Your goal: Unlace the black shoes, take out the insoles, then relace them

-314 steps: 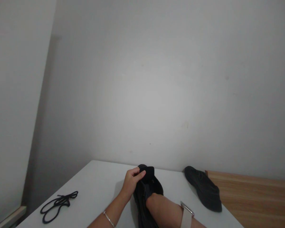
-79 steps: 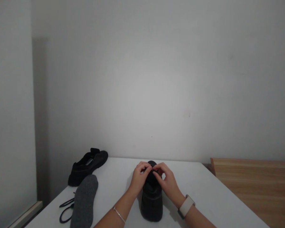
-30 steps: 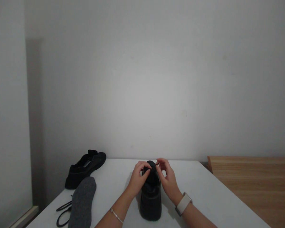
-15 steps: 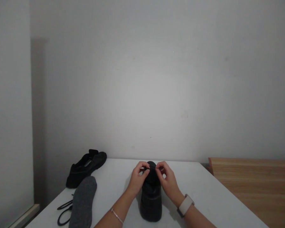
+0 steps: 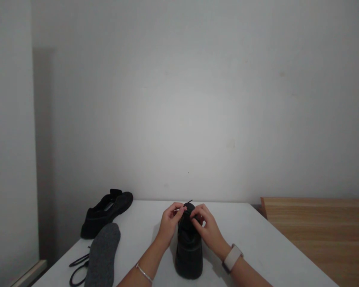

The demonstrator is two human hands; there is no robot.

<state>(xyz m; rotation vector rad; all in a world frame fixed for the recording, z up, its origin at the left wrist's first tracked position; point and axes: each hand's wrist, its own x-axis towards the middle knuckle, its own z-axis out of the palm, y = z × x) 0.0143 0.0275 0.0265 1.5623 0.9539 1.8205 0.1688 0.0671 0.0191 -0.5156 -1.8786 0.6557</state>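
Note:
A black lace-up shoe [image 5: 189, 261] stands in front of me on the white table, its heel toward me and its toe toward the wall. At the left side of its lacing, my left hand [image 5: 169, 223] pinches a black shoelace [image 5: 189, 202], whose thin end sticks up past the fingertips over the toe. My right hand [image 5: 208, 229] is at the right side of the lacing, thumb and index finger brought together against the shoe. What lies between those right fingertips is too dark and small to make out.
On the left of the white table [image 5: 239, 231] lie a second black shoe [image 5: 97, 219], a grey insole [image 5: 103, 255] and a looped black shoelace [image 5: 77, 271]. A wall stands behind the table. A wooden panel [image 5: 317, 235] is at the right.
The right hand has shifted slightly down toward me along the lacing. A lace end now stands up beyond the left fingertips. The view has turned slightly to the right.

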